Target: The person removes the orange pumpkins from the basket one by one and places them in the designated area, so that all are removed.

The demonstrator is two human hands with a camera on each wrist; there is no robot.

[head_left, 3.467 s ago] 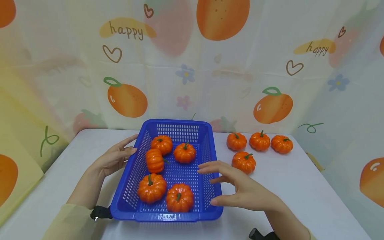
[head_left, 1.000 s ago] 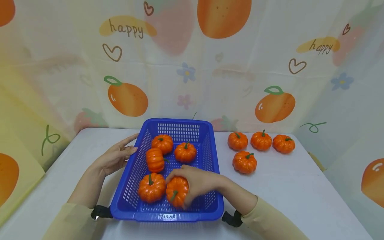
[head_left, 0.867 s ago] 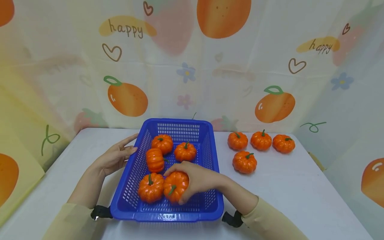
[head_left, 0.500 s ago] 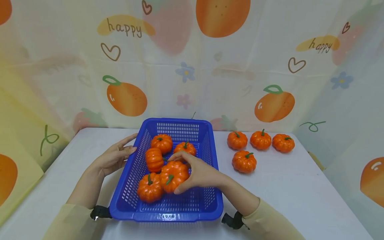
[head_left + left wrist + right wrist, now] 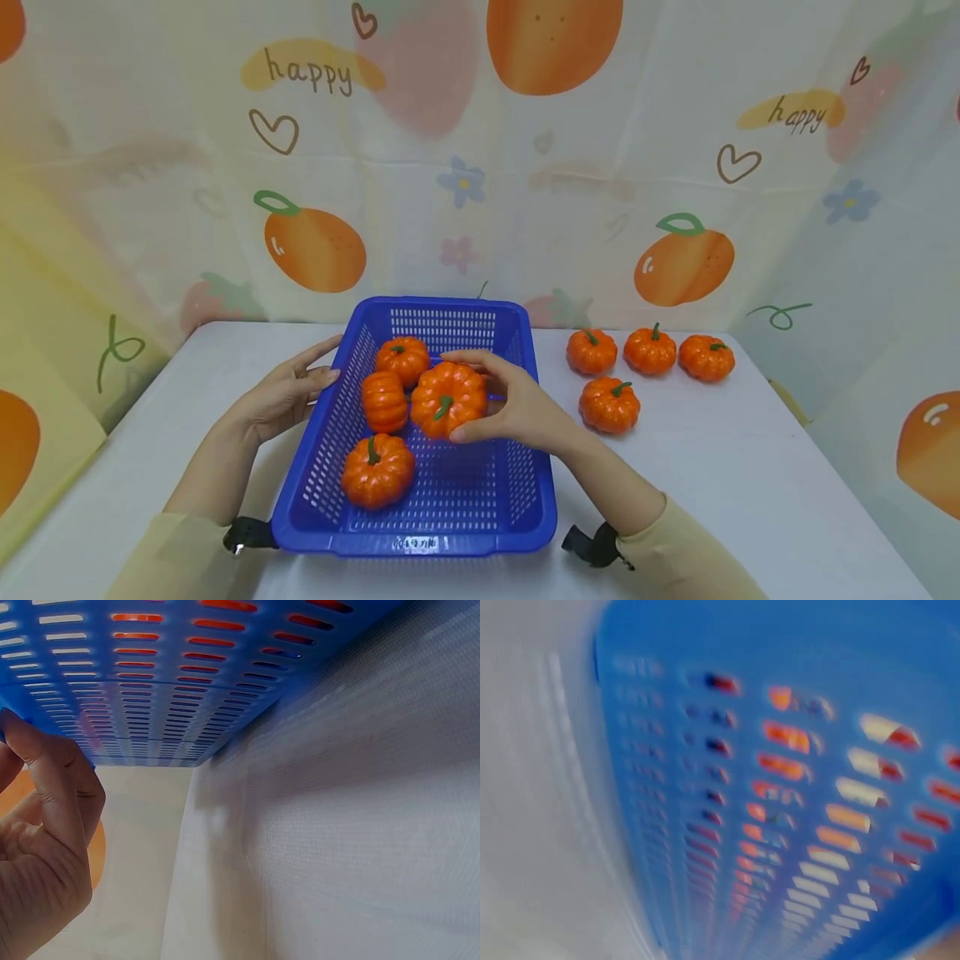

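My right hand grips a small orange pumpkin, thumb at its near side and fingers behind, over the blue plastic basket. The pumpkin's green stem faces toward me. Beneath its left side lie other pumpkins in the basket: one at the back left, a pumpkin on its side and a pumpkin at the front left. Another one is hidden behind the held pumpkin and hand. My left hand holds the basket's left rim; in the left wrist view its bent fingers meet the rim.
Several more pumpkins sit on the white table right of the basket, a nearer one in front of the back row. A printed curtain hangs behind the table. The right wrist view shows the basket's slotted wall, blurred.
My right hand has reached into the basket, taken the front-right pumpkin and lifted it up and toward the back. My left hand has stayed at the left rim.
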